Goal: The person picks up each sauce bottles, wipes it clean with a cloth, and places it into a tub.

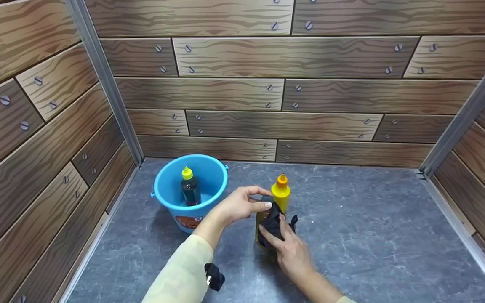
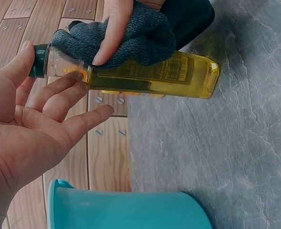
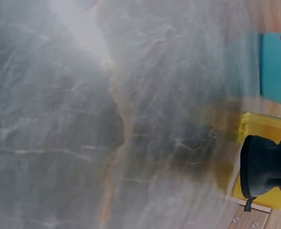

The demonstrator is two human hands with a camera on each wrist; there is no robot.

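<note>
A clear bottle of yellow oil (image 2: 197, 78) with a dark green cap (image 2: 38, 61) stands upright on the grey surface. My left hand (image 1: 240, 205) pinches it at the cap between thumb and fingers, the other fingers spread beside the neck. A dark cloth (image 2: 145, 36) lies bunched against the bottle's side. My right hand (image 1: 296, 254) holds this cloth with its fingers and presses it on the bottle; part of the label shows below it. In the right wrist view, the cloth (image 3: 262, 167) hangs loose near the bottle's base, and only a bit of the hand shows.
Just behind the oil stands a yellow squeeze bottle (image 1: 281, 193) with an orange cap. To the left is a blue bucket (image 1: 164, 200) holding a dark bottle (image 1: 190, 187) with a yellow top. Wood-patterned walls (image 1: 234, 92) enclose the grey surface (image 1: 373, 235).
</note>
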